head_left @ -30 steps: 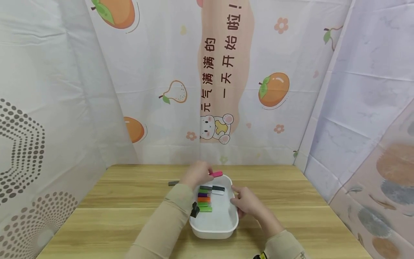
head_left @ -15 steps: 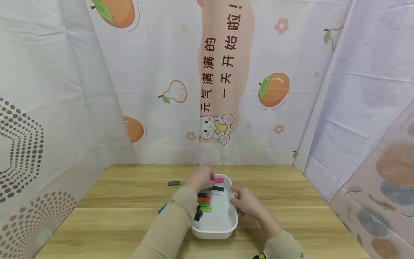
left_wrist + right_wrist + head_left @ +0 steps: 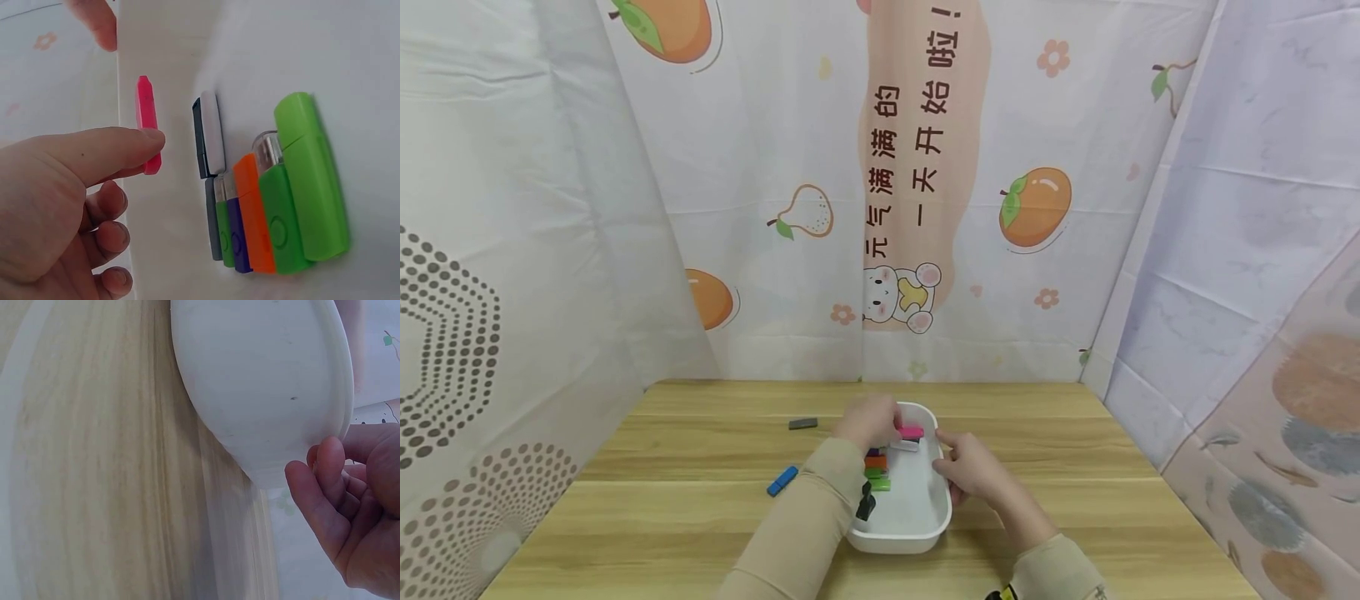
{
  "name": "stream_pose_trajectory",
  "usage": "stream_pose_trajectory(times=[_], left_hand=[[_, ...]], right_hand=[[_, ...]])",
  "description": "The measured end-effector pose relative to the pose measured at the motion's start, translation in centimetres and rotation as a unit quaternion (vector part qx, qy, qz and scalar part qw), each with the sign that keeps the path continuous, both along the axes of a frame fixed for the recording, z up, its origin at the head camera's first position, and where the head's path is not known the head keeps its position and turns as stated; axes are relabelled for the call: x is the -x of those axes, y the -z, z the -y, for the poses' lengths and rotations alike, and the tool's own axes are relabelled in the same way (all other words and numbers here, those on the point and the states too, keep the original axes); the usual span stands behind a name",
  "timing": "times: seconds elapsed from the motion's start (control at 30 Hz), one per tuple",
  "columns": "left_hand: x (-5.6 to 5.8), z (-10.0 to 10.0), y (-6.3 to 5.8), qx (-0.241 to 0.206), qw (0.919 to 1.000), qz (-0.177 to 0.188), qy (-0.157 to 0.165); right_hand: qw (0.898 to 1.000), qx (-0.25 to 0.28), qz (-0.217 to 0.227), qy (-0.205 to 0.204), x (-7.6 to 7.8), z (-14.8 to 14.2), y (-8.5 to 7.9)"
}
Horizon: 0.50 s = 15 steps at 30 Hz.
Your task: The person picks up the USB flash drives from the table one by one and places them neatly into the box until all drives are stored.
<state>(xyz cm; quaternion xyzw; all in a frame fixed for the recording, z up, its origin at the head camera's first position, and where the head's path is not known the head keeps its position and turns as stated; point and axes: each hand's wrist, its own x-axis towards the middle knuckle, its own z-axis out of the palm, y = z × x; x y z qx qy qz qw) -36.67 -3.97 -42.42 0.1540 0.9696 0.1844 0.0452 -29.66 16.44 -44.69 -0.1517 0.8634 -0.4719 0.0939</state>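
Observation:
My left hand (image 3: pixel 62 187) pinches a pink USB flash drive (image 3: pixel 147 106) between thumb and finger, inside the far part of a white plastic bin (image 3: pixel 898 544). Close to it lie a black drive (image 3: pixel 199 137) and a white drive (image 3: pixel 214 134). A row continues in the left wrist view with a grey drive (image 3: pixel 214 219), a purple drive (image 3: pixel 237 234), an orange drive (image 3: pixel 253 212), a green drive (image 3: pixel 282 219) and a lime green drive (image 3: pixel 312 187). My right hand (image 3: pixel 972 467) grips the bin's right rim, fingers against its outer wall.
On the wooden table (image 3: pixel 647 533), left of the bin, lie a blue drive (image 3: pixel 782 481) and, farther back, a grey drive (image 3: pixel 803 423). A printed curtain (image 3: pixel 790 325) stands behind the table, with more hanging cloth at both sides.
My left hand has come nearer and lower, bringing the pink flash drive from the bin's far rim to beside the black and white drives. The blue drive is now uncovered. My right hand stays put.

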Motion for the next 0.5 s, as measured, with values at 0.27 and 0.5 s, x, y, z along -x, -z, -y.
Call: stream_pose_trajectory(times=[0.27,0.5], left_hand=[[-0.31,-0.42,0.48,0.009,0.9998,-0.013,0.009],[-0.64,-0.59,0.8,0.019,0.9994,-0.017,0.023]], right_hand=[[1.0,0.001,-0.004,0.002,-0.05,0.03,0.06],[1.0,-0.004,-0.003,0.007,-0.08,-0.02,0.06]])
